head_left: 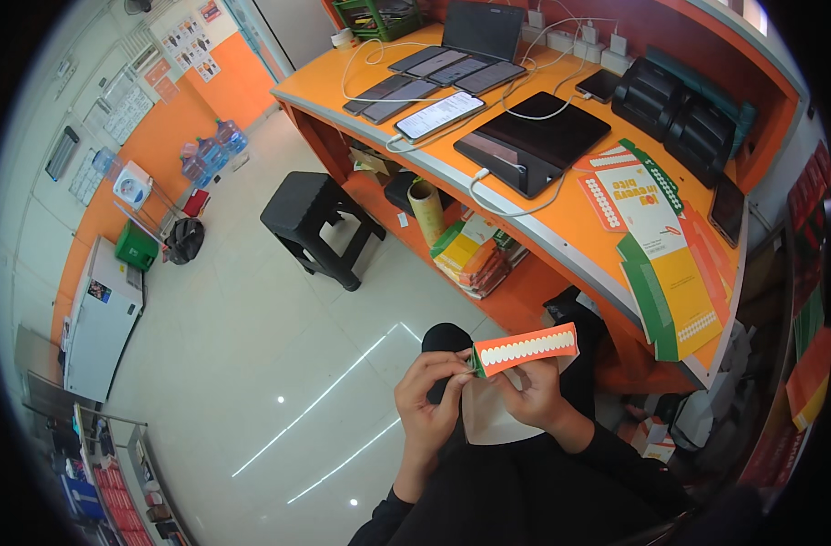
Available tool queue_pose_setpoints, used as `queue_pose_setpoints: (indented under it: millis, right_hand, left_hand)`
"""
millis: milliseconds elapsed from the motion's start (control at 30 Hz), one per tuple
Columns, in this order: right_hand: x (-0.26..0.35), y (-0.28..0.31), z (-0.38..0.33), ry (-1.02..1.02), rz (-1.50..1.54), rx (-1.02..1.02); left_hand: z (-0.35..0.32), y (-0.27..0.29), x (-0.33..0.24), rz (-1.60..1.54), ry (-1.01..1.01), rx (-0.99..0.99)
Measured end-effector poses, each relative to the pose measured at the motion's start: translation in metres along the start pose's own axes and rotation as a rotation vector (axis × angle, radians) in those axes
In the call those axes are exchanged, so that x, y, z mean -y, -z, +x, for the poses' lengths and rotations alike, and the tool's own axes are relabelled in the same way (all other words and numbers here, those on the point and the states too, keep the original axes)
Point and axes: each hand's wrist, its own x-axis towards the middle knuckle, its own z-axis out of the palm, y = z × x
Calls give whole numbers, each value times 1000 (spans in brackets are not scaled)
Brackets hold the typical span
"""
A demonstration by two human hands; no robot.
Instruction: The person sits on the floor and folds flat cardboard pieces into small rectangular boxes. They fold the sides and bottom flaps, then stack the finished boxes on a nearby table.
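Observation:
Above my lap I hold a partly folded cardboard box, orange on its upper face with a row of white tooth-like shapes. A pale inner panel hangs below it, and a bit of green shows at its left end. The fingertips of my left hand pinch that green end. My right hand grips the box from beneath near its middle, with some of its fingers hidden behind the cardboard. Flat printed carton sheets in yellow, green and orange lie overlapped on the desk to the right.
The orange desk carries a black tablet, a lit phone, several other phones, a laptop and white cables. A black stool stands on the tiled floor. Below the desktop, a shelf holds a yellowish roll and packets.

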Motion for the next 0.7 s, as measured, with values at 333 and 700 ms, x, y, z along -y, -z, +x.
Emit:
queue_pose_setpoints:
  millis: [333, 700]
  right_hand:
    - [1, -9, 2, -148, 400, -88]
    - [0, -6, 6, -181, 99, -108]
  left_hand:
    - [7, 0, 4, -96, 15, 44]
    - [15, -11, 0, -269, 258, -36]
